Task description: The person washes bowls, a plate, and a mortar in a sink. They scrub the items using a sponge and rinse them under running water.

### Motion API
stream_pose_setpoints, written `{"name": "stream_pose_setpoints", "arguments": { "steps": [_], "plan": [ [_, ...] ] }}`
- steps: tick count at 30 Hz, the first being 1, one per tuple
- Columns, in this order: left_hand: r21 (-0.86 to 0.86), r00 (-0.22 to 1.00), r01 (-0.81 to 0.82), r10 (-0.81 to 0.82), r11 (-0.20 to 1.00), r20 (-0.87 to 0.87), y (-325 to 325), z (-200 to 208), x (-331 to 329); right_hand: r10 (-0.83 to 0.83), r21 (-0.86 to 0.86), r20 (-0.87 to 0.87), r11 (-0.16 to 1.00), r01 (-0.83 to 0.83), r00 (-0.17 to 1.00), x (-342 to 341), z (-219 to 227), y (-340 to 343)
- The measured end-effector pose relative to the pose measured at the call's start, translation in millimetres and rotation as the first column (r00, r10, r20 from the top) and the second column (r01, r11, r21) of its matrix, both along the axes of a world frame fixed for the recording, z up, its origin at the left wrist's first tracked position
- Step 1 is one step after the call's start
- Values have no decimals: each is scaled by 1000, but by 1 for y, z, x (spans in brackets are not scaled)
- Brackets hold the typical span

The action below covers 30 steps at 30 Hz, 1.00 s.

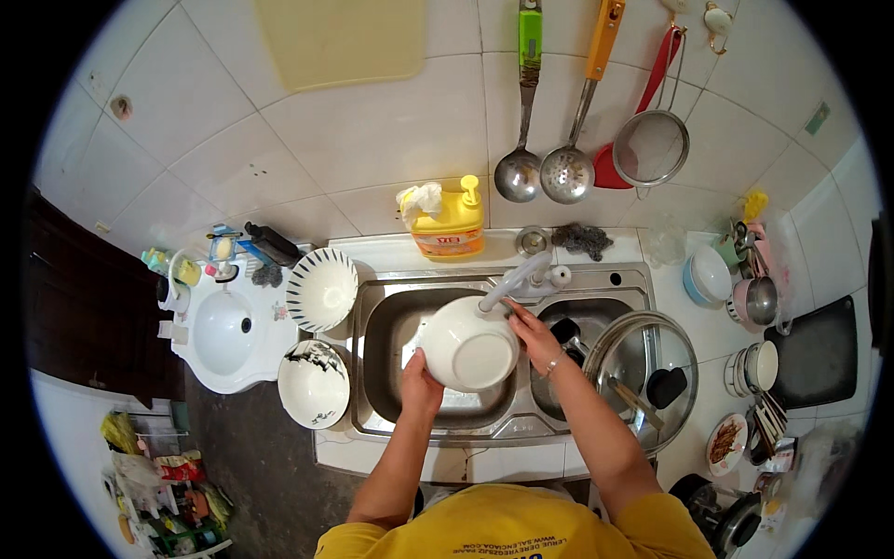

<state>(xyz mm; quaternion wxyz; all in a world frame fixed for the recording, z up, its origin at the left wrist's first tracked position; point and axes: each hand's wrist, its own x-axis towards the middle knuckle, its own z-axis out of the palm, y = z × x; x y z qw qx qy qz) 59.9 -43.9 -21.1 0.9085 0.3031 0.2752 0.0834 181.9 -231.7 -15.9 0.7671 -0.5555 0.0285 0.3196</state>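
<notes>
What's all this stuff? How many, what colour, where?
Sink: 1, silver, middle
Held bowl: 1, white, over sink's left basin
Patterned bowls: 2, white and black, left of sink
Tap: 1, whitish, at sink
Pump bottle: 1, yellow, behind sink
Ladle: 1, silver and green, wall
Skimmer: 1, silver and orange, wall
Strainer: 1, silver, wall
Utensil: 1, red, behind strainer
Board: 1, cream, wall
Washbasin: 1, white, left
Scrubbers: 2, grey, behind sink, beside washbasin
Lids: at least 1, transparent, sink's right
Food plate: 1, white, right
Tray: 1, black, far right
Other clutter: uncounted, many colours, both edges
Shirt: 1, yellow, bottom
Left hand and right hand: 2, bare, on held bowl
</notes>
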Motion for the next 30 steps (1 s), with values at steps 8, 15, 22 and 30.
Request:
{"name": "stream_pose_setpoints", "arguments": {
  "steps": [8,15,22,30],
  "plan": [
    [-481,998,-37,7,876,-64,-15,-26,35,44,504,-398,845,178,916,-37,-26,-22],
    [-503,983,-25,-71,864,-170,-27,-53,56,76,638,-439,728,251,895,-29,-14,-19],
    [-390,952,275,-305,879,-17,-10,-36,40,77,469,-345,877,101,936,-37,-10,-29],
    [-27,900,434,-435,900,-26,41,-36,20,51,213,-338,977,24,940,-26,-13,-36]
  ]
}}
